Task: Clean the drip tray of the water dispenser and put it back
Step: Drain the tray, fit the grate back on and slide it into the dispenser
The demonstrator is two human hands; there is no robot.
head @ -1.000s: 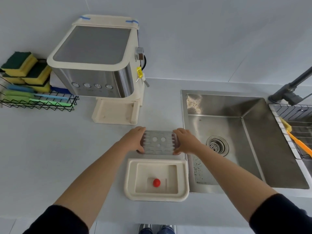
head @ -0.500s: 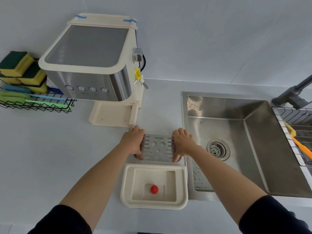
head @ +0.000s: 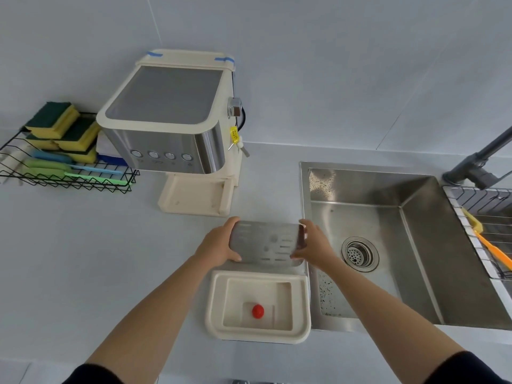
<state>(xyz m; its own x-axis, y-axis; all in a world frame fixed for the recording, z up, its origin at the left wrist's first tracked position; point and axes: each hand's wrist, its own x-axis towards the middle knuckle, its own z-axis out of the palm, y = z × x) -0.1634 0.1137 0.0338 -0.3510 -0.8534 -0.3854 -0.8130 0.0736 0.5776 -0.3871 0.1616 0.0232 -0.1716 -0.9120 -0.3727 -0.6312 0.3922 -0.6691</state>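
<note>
The cream plastic drip tray (head: pixel 257 335) lies on the counter in front of me, with a small red float (head: pixel 258 311) inside it. Just beyond it I hold the slotted metal grate (head: pixel 267 242) above the counter, tilted, by its two short ends. My left hand (head: pixel 219 243) grips the grate's left end and my right hand (head: pixel 311 245) grips its right end. The cream and steel water dispenser (head: pixel 171 126) stands at the back left, its base platform (head: pixel 194 199) bare.
A steel sink (head: pixel 393 245) with a round drain (head: pixel 359 254) lies right of the tray. A dark faucet (head: pixel 482 164) and a wire rack (head: pixel 487 217) holding an orange brush sit at far right. A black wire basket (head: pixel 63 176) with sponges and brushes stands at far left.
Both hands lifted the metal grate off the counter and tilted it up. The camera view shifted slightly.
</note>
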